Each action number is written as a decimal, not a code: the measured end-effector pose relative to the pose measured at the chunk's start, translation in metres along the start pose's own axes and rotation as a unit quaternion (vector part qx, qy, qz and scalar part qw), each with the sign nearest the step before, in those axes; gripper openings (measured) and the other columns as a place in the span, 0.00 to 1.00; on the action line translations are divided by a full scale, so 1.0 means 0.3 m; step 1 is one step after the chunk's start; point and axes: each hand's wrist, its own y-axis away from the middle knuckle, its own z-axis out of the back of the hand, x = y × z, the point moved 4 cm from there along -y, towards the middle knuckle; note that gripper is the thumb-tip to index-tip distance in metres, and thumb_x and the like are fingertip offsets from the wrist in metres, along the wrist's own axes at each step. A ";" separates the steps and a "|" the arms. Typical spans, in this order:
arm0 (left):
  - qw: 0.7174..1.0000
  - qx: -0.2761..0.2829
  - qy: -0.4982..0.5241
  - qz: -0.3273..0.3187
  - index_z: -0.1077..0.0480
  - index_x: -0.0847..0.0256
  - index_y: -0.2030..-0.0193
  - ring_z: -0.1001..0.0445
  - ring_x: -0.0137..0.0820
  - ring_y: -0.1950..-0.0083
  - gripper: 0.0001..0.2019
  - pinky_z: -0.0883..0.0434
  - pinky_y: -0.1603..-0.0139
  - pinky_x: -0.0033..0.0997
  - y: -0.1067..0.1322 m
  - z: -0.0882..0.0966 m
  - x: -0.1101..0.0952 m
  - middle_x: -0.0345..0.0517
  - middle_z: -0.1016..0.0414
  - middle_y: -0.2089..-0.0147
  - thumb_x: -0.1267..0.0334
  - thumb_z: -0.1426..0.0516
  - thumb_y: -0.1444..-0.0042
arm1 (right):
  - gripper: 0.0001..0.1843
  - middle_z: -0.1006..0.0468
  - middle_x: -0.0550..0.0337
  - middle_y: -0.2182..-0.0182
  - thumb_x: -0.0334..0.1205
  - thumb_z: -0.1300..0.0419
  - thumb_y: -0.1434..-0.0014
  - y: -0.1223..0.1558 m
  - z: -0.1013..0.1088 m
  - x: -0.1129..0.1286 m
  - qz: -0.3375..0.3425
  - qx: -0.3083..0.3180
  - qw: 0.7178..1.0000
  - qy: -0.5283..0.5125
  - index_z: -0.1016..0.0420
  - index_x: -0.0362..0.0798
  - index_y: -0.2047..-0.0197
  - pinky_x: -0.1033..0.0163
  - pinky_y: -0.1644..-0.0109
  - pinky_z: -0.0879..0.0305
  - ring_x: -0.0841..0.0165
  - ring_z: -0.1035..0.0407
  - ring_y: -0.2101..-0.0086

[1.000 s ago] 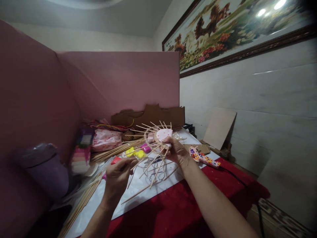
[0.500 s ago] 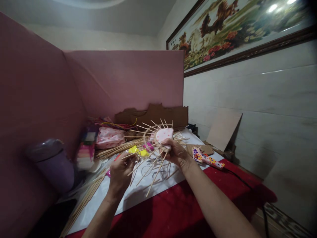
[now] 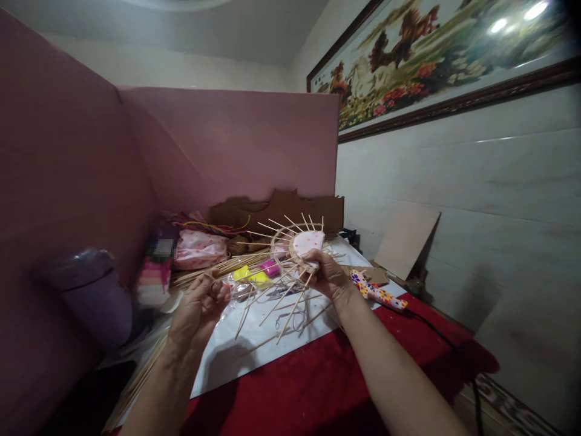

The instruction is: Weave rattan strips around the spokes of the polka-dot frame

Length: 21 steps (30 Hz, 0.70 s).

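My right hand (image 3: 330,275) grips a small round craft piece by its near edge. The piece has a pale pink dotted fabric pad (image 3: 307,243), a ring of twine (image 3: 275,245) and thin wooden sticks (image 3: 285,312) spreading out all round. To its left, apart from the pad, my left hand (image 3: 202,303) is closed, fingers curled together. What it holds, perhaps a thin strand, is too fine to make out. Just beyond its fingertips lie clear plastic packets with yellow pieces (image 3: 249,275) and a magenta piece (image 3: 270,267).
A floral hot glue gun (image 3: 376,292) with a black cord lies right, near cardboard. White sheet (image 3: 218,363) covers part of the red cloth (image 3: 290,399). Bundled sticks (image 3: 204,272), dotted fabric (image 3: 200,249) and a lilac bin (image 3: 97,303) are left; torn cardboard (image 3: 313,212) stands behind.
My left hand has moved left, away from the craft piece's sticks. The right hand and the piece have shifted slightly right in view.
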 end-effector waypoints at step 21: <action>0.902 0.020 -0.420 -0.102 0.22 0.58 0.72 0.27 0.36 0.71 0.15 0.34 0.74 0.30 -0.005 -0.022 0.037 0.46 0.21 0.71 0.74 0.47 0.64 | 0.10 0.35 0.65 0.91 0.35 0.44 0.58 -0.015 0.014 -0.013 -0.029 0.020 0.999 -0.002 0.30 0.40 0.70 0.75 0.90 0.56 0.80 0.51 0.91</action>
